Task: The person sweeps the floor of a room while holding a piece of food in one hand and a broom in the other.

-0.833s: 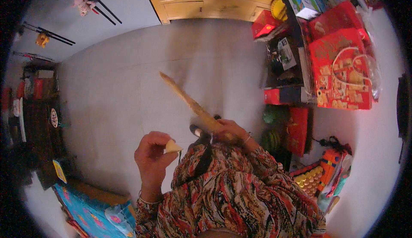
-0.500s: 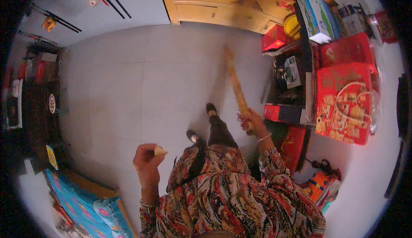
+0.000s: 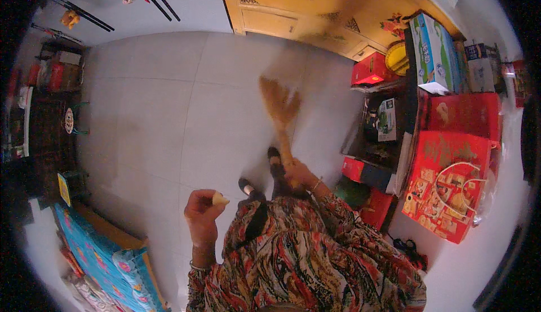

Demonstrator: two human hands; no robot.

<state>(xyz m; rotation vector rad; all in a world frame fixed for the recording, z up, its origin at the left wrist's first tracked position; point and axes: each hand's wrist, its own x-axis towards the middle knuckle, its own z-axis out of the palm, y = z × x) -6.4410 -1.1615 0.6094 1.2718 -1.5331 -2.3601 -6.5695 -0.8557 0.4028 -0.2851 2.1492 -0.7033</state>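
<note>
My left hand [image 3: 201, 210] is raised over the floor in front of my left side. Its thumb and fingers pinch a small pale, wedge-like piece [image 3: 220, 199], whose kind I cannot make out. Out in front of me, my right hand [image 3: 300, 175] is closed round the handle of a tan hand broom [image 3: 282, 109]. The broom's flat, splayed head points away from me over the grey floor and is blurred by motion. Both my shoes show below it, the right one [image 3: 274, 153] close beside the handle.
A yellow cabinet [image 3: 270, 22] with painted flowers lines the far wall. On the right are a dark open stand [image 3: 383, 154], red gift boxes [image 3: 445, 182] and a blue-white carton [image 3: 437, 53]. Left stand dark furniture [image 3: 53, 103] and a blue flowered cover [image 3: 101, 261].
My right hand has swung left and nearer my body with the broom. Its head, edge-on before, now shows its wide side. My left hand still pinches the pale piece, slightly farther right.
</note>
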